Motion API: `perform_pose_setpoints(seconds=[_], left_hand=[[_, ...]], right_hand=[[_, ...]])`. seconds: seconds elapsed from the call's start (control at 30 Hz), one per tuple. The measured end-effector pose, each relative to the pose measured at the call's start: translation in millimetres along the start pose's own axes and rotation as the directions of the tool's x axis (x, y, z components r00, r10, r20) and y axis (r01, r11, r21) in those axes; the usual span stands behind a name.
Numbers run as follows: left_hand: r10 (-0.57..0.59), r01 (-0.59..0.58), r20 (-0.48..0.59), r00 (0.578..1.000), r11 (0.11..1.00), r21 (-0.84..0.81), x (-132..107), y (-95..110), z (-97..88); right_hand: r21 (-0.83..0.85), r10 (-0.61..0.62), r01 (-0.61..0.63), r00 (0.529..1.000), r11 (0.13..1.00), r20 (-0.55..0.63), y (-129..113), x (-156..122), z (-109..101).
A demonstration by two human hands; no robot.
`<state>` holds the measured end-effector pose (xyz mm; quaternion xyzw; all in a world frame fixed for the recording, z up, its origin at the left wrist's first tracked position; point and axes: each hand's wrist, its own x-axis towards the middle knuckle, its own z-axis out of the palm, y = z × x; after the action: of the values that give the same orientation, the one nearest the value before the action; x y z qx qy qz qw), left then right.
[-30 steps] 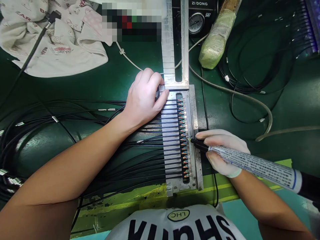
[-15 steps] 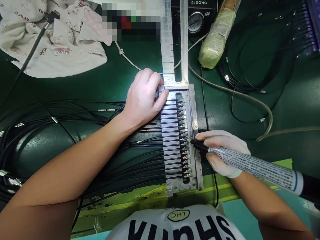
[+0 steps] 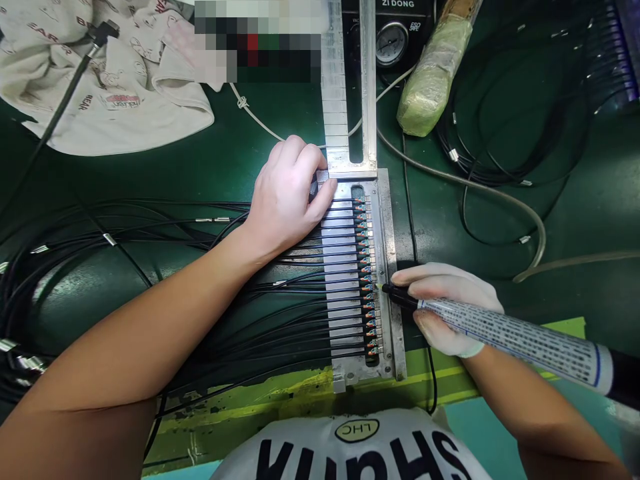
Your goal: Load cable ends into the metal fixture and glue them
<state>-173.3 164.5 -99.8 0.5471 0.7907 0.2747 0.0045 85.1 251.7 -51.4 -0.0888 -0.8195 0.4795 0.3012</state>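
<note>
A metal fixture [image 3: 340, 267] lies lengthwise in front of me, with a row of thin black cables [image 3: 295, 257] laid across it. Their small connector ends [image 3: 367, 260], with coloured wires, line up along its slot. My left hand [image 3: 290, 193] is bare and curled at the fixture's upper left corner, thumb on the metal; its fingertips are partly hidden. In a thin white glove, my right hand [image 3: 453, 307] is closed around a pen-shaped tool [image 3: 515, 340] with a patterned white barrel. The tool's dark tip points at the connectors near the middle of the row.
A slotted metal rack [image 3: 335, 87] stands against the fixture's far end. Behind it is a black box with a gauge [image 3: 391, 45]. A wrapped roll [image 3: 435, 73], coiled cables [image 3: 500, 160] and a pale hose [image 3: 465, 180] lie right. Printed cloth [image 3: 125, 107] lies at far left.
My right hand and the pen-shaped tool have shifted slightly toward me and right along the connector row. My left hand and the fixture stay in place.
</note>
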Motion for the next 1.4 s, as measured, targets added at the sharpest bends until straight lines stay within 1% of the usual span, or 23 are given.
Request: perform_pose_setpoints(seconds=[0.17, 0.4, 0.47, 0.57, 0.6, 0.67, 0.77, 0.83, 1.07, 1.2, 1.4], left_hand=[[-0.040, 0.041, 0.040, 0.998, 0.998, -0.038, 0, 1, -0.5], [0.014, -0.014, 0.006, 1.000, 0.998, 0.058, -1, 1, -0.3], [0.022, -0.022, 0.002, 1.000, 0.998, 0.065, -1, 1, -0.1], [0.024, -0.024, 0.000, 1.000, 0.998, 0.062, -1, 1, -0.3], [0.020, -0.020, 0.002, 1.000, 0.998, 0.054, -1, 1, -0.4], [0.010, -0.010, 0.004, 1.000, 0.999, 0.036, -1, 1, -0.6], [0.006, -0.005, -0.001, 1.000, 1.000, 0.010, -1, 1, -0.3], [0.008, -0.008, -0.009, 1.000, 1.000, -0.007, -1, 0, 0.1], [-0.002, 0.002, 0.017, 1.000, 1.000, -0.021, 0, -2, 0.9], [0.023, -0.023, 0.007, 1.000, 1.000, 0.007, 0, -3, 2.0], [0.014, -0.013, 0.011, 1.000, 0.997, -0.071, 0, -6, 3.7]], right_hand=[[-0.008, -0.005, 0.005, 1.000, 1.000, -0.001, 0, 0, 0], [-0.008, -0.015, 0.015, 1.000, 1.000, 0.004, 0, 1, 0], [0.011, -0.046, 0.046, 0.999, 0.999, -0.014, 0, 0, 0], [0.057, -0.138, 0.141, 0.989, 0.988, -0.059, 0, -5, -3], [0.065, -0.160, 0.163, 0.986, 0.984, -0.055, 0, -6, -5], [0.056, -0.177, 0.177, 0.984, 0.983, -0.012, 1, -9, -7], [0.010, -0.161, 0.161, 0.986, 0.987, 0.053, 3, -10, -8], [-0.016, -0.141, 0.142, 0.988, 0.990, 0.066, 4, -9, -8], [-0.051, -0.080, 0.083, 0.995, 0.995, 0.065, 2, -8, -6], [-0.049, -0.081, 0.084, 0.995, 0.995, 0.059, 1, -8, -6], [-0.023, -0.098, 0.099, 0.993, 0.995, 0.070, 3, -8, -6]])
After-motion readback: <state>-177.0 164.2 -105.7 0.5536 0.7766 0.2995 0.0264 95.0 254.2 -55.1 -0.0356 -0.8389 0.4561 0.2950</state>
